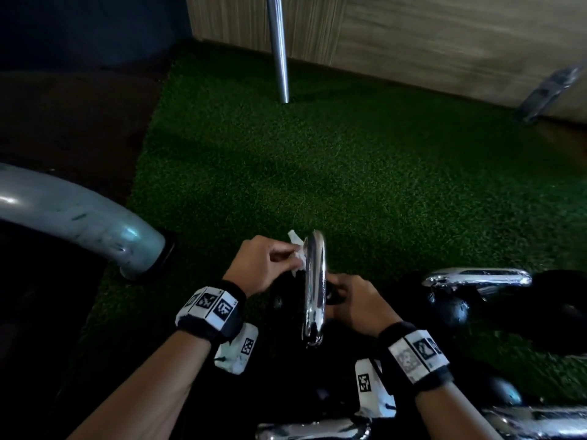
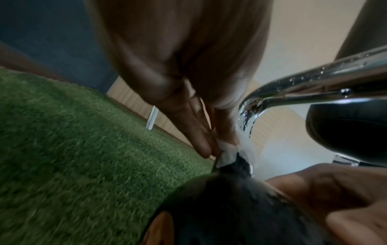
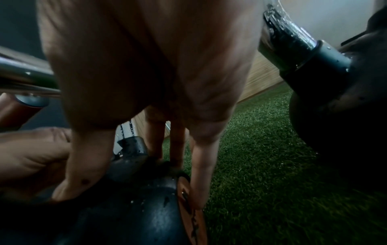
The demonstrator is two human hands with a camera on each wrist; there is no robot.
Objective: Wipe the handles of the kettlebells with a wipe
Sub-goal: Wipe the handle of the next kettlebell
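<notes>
A black kettlebell [image 3: 136,212] with a chrome handle [image 1: 314,287] stands on green turf in front of me. My left hand [image 1: 292,258] pinches a crumpled white wipe [image 1: 297,249] against the far left side of that handle. The left wrist view shows the fingertips [image 2: 205,145] squeezing the wipe [image 2: 227,151] where the handle [image 2: 293,84] bends down to the ball. My right hand [image 1: 336,296] rests on the ball to the right of the handle. Its thumb and straight fingers [image 3: 201,182] are spread over the top, beside an orange label [image 3: 188,199].
More chrome-handled kettlebells stand to the right [image 1: 476,281], lower right [image 1: 540,420] and at the bottom edge [image 1: 311,430]. A thick grey curved tube [image 1: 79,223] lies to the left. A chrome pole [image 1: 279,58] rises from the turf [image 1: 333,173] before a wooden wall [image 1: 444,42].
</notes>
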